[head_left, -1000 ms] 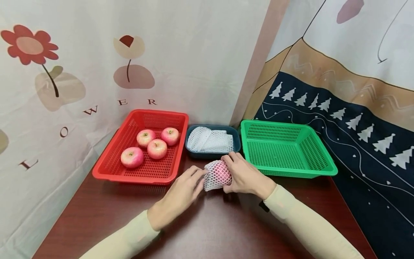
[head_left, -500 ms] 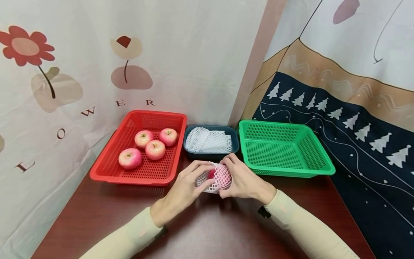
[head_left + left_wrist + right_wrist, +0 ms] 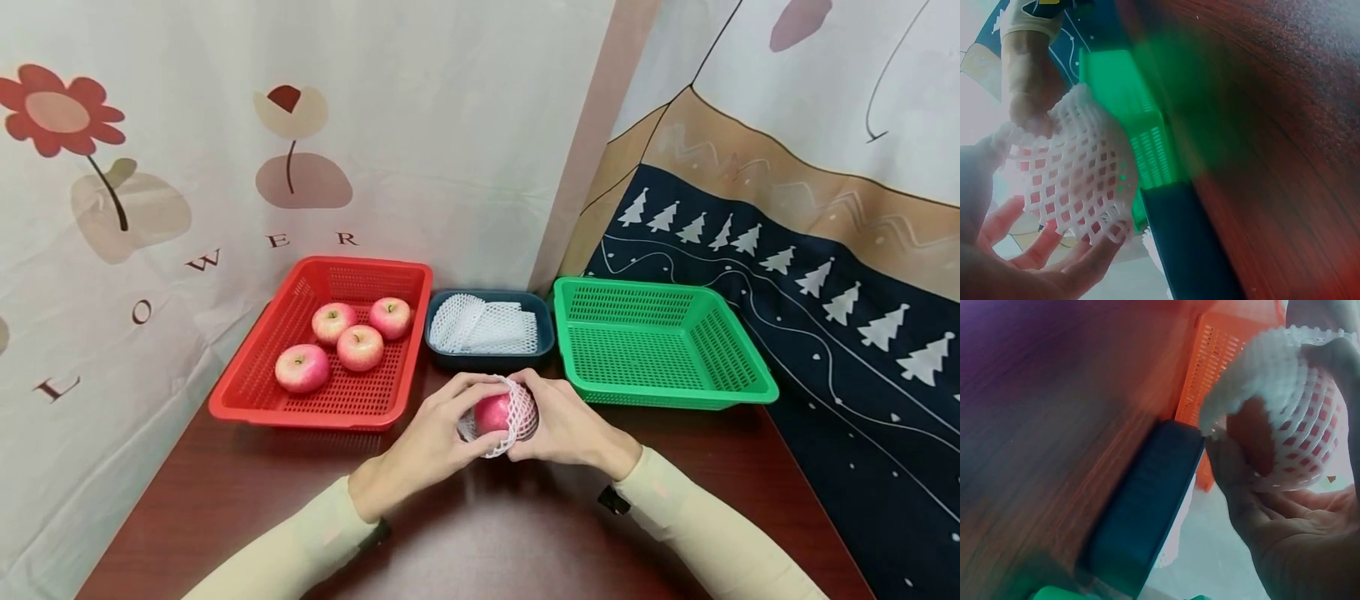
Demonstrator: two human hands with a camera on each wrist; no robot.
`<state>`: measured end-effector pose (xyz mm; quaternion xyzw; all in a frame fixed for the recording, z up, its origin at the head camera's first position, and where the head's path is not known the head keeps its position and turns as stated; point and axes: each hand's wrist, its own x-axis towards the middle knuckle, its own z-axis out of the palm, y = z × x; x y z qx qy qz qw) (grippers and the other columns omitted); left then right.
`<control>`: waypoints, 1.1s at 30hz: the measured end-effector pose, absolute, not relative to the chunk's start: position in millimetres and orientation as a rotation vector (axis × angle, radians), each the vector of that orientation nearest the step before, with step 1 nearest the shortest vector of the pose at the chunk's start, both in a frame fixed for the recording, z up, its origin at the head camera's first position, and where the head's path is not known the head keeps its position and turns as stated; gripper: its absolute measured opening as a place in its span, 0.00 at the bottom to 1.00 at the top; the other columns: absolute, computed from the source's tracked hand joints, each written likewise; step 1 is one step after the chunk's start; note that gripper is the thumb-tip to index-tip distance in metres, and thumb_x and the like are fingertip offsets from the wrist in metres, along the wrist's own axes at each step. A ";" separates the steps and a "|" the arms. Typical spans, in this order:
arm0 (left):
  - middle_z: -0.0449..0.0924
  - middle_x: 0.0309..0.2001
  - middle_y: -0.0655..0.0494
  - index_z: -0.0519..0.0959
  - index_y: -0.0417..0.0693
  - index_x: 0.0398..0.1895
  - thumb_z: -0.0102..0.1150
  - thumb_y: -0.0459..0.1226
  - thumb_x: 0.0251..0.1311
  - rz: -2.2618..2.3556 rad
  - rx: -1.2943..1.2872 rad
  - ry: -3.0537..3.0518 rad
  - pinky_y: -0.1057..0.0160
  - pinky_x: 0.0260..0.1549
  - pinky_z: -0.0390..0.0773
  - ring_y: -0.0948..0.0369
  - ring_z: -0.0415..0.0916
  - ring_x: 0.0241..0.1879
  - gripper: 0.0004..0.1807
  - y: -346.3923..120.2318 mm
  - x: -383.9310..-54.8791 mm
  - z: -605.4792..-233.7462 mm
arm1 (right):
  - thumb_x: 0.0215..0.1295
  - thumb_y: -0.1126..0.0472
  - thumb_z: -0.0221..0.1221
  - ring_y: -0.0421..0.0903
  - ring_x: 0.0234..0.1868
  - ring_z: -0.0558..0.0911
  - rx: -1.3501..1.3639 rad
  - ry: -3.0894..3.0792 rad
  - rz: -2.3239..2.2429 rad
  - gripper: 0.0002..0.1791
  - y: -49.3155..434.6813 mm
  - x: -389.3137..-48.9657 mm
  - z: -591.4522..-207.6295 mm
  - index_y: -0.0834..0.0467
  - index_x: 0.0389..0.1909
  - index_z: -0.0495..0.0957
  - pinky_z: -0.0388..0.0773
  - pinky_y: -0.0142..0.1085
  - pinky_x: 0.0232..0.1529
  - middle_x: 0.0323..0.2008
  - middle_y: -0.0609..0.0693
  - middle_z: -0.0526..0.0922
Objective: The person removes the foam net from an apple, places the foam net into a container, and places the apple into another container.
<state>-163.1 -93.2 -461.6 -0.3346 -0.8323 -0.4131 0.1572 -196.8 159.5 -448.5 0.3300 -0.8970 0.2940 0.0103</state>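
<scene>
Over the table in front of the baskets, a pink-red apple (image 3: 491, 414) sits partly inside a white foam net sleeve (image 3: 522, 410). Its bare side faces left in the head view, where the sleeve's rim crosses it. My left hand (image 3: 431, 437) holds the left side, thumb below and fingers above. Curled round the right side, my right hand (image 3: 573, 425) grips the netted part. The left wrist view has the mesh (image 3: 1075, 178) spread across the fingers. In the right wrist view, bare apple (image 3: 1252, 434) shows through an opening in the net.
A red basket (image 3: 315, 412) with several apples (image 3: 360, 347) stands at the left. Behind the hands, a dark blue tray (image 3: 487, 361) holds flat white foam nets (image 3: 495, 327). A green basket (image 3: 660, 395) stands right on the brown table (image 3: 480, 542), with patterned curtains behind.
My left hand has moved in from the net's edge to hold the apple's left side. More bare apple now shows, and the net's rim sits further right. My right hand has dipped slightly.
</scene>
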 end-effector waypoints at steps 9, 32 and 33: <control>0.85 0.73 0.50 0.85 0.56 0.76 0.86 0.42 0.69 -1.162 -0.971 -2.462 0.51 0.68 0.91 0.53 0.85 0.71 0.34 -91.6 -163.0 -456.1 | 0.52 0.46 0.90 0.39 0.48 0.91 1.041 -2.701 0.893 0.46 162.6 -193.6 -444.8 0.56 0.70 0.83 0.90 0.34 0.49 0.53 0.46 0.95; 0.80 0.67 0.47 0.85 0.56 0.74 0.88 0.39 0.64 -1.176 -0.844 -2.490 0.58 0.56 0.93 0.53 0.84 0.63 0.35 -96.2 -164.2 -453.5 | 0.59 0.58 0.86 0.45 0.51 0.93 1.160 -2.440 1.011 0.22 185.0 -200.3 -441.6 0.54 0.55 0.95 0.93 0.34 0.48 0.57 0.50 0.96; 0.80 0.67 0.47 0.85 0.56 0.74 0.89 0.39 0.64 -1.166 -0.844 -2.485 0.57 0.58 0.93 0.53 0.84 0.64 0.35 -96.2 -164.2 -453.4 | 0.60 0.59 0.86 0.47 0.54 0.93 1.171 -2.415 1.005 0.20 185.6 -201.3 -441.3 0.54 0.52 0.96 0.92 0.32 0.52 0.59 0.52 0.95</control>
